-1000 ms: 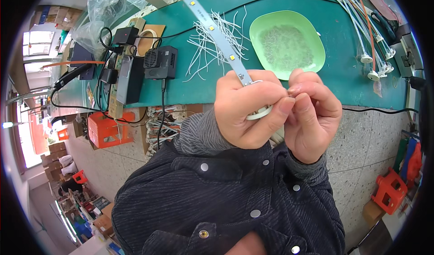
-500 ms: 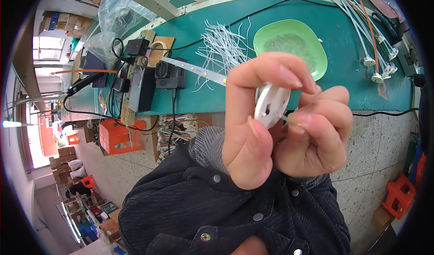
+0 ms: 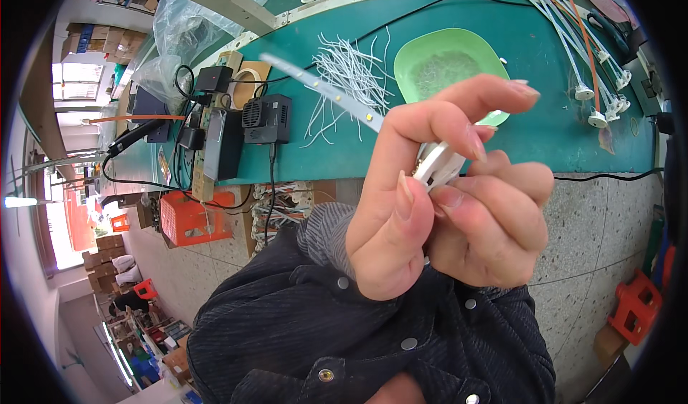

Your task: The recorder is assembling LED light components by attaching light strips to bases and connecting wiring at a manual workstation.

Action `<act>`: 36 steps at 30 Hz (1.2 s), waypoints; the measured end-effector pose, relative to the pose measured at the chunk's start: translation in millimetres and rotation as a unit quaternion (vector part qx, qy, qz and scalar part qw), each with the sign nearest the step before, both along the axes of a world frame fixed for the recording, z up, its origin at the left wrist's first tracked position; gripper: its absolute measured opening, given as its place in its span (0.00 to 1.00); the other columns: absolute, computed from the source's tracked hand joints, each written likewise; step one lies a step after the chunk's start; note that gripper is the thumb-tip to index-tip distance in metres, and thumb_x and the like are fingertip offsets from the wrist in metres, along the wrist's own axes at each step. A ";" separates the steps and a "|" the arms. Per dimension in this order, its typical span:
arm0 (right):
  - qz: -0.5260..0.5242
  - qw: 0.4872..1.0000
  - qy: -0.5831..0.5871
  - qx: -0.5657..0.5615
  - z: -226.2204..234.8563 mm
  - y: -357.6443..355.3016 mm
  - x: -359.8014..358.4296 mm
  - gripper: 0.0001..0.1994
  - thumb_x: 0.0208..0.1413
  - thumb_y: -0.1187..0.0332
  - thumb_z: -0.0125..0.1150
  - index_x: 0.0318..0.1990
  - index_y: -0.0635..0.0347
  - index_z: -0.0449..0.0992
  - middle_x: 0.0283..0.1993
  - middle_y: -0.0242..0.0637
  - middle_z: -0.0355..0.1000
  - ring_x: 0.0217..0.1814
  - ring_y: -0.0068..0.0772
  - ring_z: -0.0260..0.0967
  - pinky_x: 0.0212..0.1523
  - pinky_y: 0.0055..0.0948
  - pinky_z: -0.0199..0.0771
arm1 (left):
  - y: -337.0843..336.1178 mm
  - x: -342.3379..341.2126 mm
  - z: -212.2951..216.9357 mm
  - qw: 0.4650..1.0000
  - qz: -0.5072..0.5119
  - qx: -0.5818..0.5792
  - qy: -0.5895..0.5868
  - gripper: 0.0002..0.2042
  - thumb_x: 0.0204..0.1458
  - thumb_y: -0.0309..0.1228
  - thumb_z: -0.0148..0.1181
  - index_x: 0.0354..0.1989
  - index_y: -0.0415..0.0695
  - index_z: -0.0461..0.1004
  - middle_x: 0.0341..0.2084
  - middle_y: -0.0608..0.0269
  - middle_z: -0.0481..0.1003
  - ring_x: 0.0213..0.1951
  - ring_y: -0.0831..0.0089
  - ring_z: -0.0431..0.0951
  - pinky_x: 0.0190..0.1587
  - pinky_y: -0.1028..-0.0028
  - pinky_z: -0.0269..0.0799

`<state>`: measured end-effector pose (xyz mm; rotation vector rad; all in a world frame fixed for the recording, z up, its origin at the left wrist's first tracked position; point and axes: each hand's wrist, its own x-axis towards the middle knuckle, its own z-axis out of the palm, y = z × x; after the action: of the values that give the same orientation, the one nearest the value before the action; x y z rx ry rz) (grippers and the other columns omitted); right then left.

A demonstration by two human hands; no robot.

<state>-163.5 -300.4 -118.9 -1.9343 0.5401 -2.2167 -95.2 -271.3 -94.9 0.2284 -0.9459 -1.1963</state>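
My left hand [image 3: 390, 218] is closed around a small white round plastic piece [image 3: 438, 165] with holes in it, held between thumb and bent fingers. A narrow white LED strip [image 3: 315, 83] with yellow chips runs out from behind that hand toward the upper left; where it ends inside the hand is hidden. My right hand [image 3: 494, 225] has its fingers curled in a pinch against the lower edge of the round piece. What lies between those fingertips is covered.
A green bowl [image 3: 405, 60] of small clear bits stands on the green table [image 3: 573, 146]. White wires [image 3: 347, 71] lie in a heap left of it. Power adapters [image 3: 266, 119] and cords sit further left. Wired white bases [image 3: 598, 117] lie at right. An orange crate [image 3: 193, 218] is below.
The round piece has tilted to a more edge-on view, and the LED strip has swung steeper. My left fingers have stretched out further right. The thin pale bit at my right fingertips is now hidden.
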 end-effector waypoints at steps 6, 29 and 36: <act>0.041 0.998 0.003 0.038 1.5 2.3 -7.3 0.11 0.42 0.77 0.72 0.33 0.63 0.75 0.35 0.37 0.72 0.32 0.34 0.66 0.33 0.27 0.73 | 1.1 3.1 2.7 0.999 0.004 0.024 -0.038 0.21 0.65 0.45 0.42 0.53 0.37 0.57 0.63 0.31 0.52 0.49 0.75 0.63 0.60 0.68 0.54; 0.052 0.964 0.186 0.184 -15.1 -0.9 -90.2 0.18 0.35 0.79 0.76 0.39 0.63 0.80 0.45 0.47 0.72 0.37 0.36 0.74 0.34 0.26 0.76 | -29.0 2.9 -21.0 0.946 -0.233 0.074 -0.212 0.37 0.62 0.40 0.45 0.72 0.38 0.33 0.64 0.32 0.56 0.70 0.50 0.52 0.69 0.57 0.45; -0.171 0.917 0.262 0.249 -0.7 -31.4 -172.9 0.14 0.36 0.87 0.71 0.33 0.67 0.77 0.43 0.45 0.72 0.35 0.34 0.74 0.34 0.25 0.79 | -35.8 38.0 -34.2 0.936 -0.108 -0.006 -0.335 0.38 0.56 0.37 0.54 0.70 0.38 0.40 0.57 0.44 0.66 0.58 0.58 0.68 0.59 0.63 0.59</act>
<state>-336.5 -331.8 -119.6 -2.2307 1.4533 -1.4446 -57.1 -307.1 -129.1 0.5575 -1.6051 -1.3379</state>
